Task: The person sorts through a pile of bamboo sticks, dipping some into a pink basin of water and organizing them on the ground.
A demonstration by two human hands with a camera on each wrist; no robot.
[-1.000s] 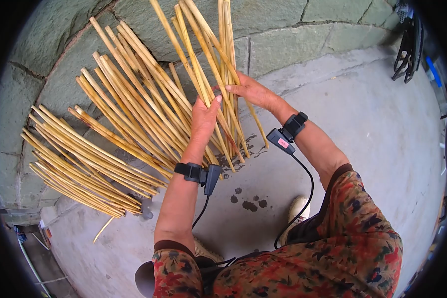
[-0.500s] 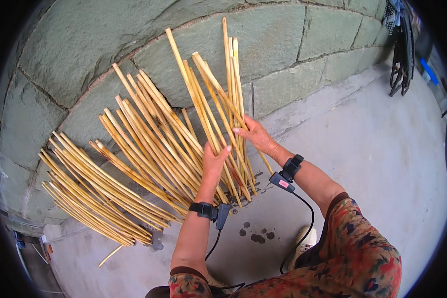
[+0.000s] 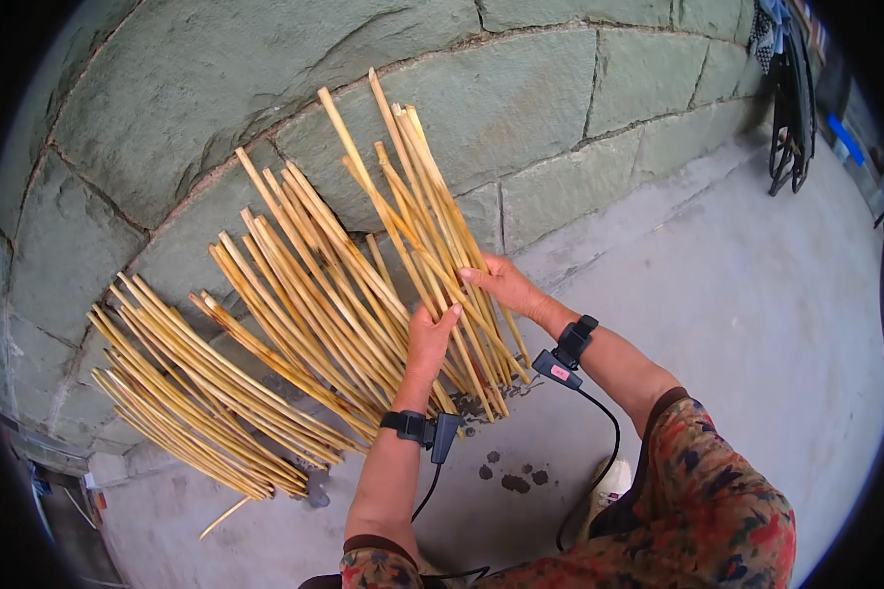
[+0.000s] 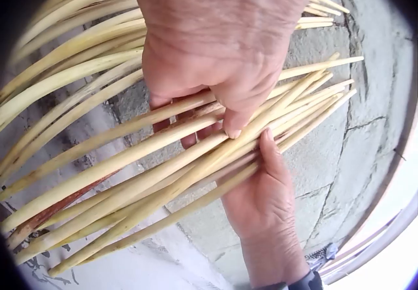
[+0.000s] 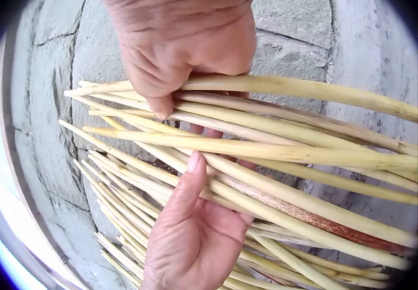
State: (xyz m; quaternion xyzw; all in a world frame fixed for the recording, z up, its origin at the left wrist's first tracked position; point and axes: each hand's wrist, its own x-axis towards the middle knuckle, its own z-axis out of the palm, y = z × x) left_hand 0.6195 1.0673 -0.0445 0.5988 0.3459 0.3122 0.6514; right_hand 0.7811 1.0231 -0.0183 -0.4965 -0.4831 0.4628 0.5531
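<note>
Both hands hold a loose bundle of long, pale-yellow sticks [image 3: 432, 226], which fan out upward toward the wall. My left hand [image 3: 429, 346] grips the left side of the bundle, thumb laid over the sticks and fingers behind them. On the right side, my right hand [image 3: 506, 285] holds several more, its thumb pressed across the front. In the left wrist view, one stick [image 4: 196, 176] crosses diagonally over the others between the two hands. A dark reddish streak marks one stick [image 5: 307, 218] in the right wrist view. Some fingers of both hands are hidden behind the bundle.
More sticks [image 3: 304, 285] lean in a wide row against the stone wall [image 3: 481, 88], left of the hands. A short piece [image 3: 224, 517] lies on the concrete floor [image 3: 658, 294]. Dark wet spots [image 3: 516, 482] mark the floor. A black folded frame [image 3: 791, 118] stands at the far right.
The head view has tilted up, showing more wall. The sticks in the two hands have come closer together at their tops, and the gap between the two groups has narrowed.
</note>
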